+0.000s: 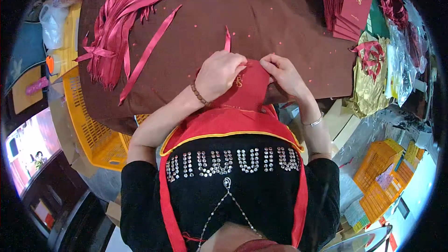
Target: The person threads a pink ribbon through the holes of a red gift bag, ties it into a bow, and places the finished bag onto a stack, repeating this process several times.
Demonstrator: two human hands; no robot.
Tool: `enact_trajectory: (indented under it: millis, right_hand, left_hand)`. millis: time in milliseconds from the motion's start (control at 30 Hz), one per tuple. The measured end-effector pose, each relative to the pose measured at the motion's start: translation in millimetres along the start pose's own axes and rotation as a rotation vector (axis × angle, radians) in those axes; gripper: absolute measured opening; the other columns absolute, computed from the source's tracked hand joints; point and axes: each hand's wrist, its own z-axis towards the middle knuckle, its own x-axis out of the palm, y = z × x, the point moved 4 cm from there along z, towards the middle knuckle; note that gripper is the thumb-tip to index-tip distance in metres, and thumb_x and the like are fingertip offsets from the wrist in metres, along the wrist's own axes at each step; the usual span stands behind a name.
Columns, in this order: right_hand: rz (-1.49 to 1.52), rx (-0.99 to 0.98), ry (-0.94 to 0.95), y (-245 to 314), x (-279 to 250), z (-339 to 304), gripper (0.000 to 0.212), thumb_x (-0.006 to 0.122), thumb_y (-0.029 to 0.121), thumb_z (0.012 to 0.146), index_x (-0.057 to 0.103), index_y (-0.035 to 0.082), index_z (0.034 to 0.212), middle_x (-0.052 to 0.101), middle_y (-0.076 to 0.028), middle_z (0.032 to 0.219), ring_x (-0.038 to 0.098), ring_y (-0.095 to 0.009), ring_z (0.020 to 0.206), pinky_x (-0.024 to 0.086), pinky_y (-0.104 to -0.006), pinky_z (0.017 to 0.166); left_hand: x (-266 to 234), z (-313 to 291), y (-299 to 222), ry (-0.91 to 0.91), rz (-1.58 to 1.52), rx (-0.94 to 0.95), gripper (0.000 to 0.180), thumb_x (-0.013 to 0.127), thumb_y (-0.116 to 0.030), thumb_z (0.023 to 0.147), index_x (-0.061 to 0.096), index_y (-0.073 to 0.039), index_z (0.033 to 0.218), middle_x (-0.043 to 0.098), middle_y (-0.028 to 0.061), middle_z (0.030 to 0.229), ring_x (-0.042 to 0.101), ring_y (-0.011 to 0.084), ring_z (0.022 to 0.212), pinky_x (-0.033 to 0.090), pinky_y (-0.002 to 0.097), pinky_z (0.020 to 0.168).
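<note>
A dark red card or flat pouch [245, 88] with gold lettering is held upright in front of my apron, at the near edge of the cloth. My left hand [219, 74] is closed in a pinch at its upper left edge. The fingers of my right hand [285, 75] pinch its upper right corner. Just beyond the left hand, a short end of red ribbon [227, 40] sticks out; where it runs under the fingers is hidden. To the left lies one loose red ribbon [150, 53], beside a thick bundle of cut ribbons [112, 32].
Brown cloth [210, 4] with small red specks covers the table. A fanned stack of dark red cards [355, 7] with ribbons lies far right, near crumpled gold wrapping [371, 84] and clear plastic [403, 56]. Orange crates stand at left [95, 135] and right [378, 158].
</note>
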Motion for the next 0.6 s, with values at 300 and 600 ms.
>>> enact_trajectory:
  millis: [300,600]
  right_hand:
    - [-0.086,-0.026,-0.034,7.5,1.0,-8.7,0.018,0.050,0.019,0.094,0.057,0.002,0.092,0.054,0.004,0.078,0.048,-0.003,0.071,0.042,-0.0192,0.063]
    - [-0.205,-0.152,-0.130,6.2,2.5,-11.3,0.016,0.054,0.017,0.091,0.059,0.001,0.093,0.056,0.004,0.077,0.048,-0.003,0.071,0.042,-0.0194,0.062]
  left_hand:
    - [14.3,1.9,-11.2,-0.007,0.201,0.029,0.007,0.065,-0.014,0.077,0.060,-0.009,0.078,0.057,0.0039,0.072,0.054,0.0217,0.070,0.034,0.0339,0.064]
    - [19.2,5.0,-20.0,0.043,0.302,0.100,0.007,0.060,-0.011,0.077,0.055,-0.008,0.076,0.052,0.0060,0.071,0.051,0.0246,0.068,0.034,0.0354,0.063]
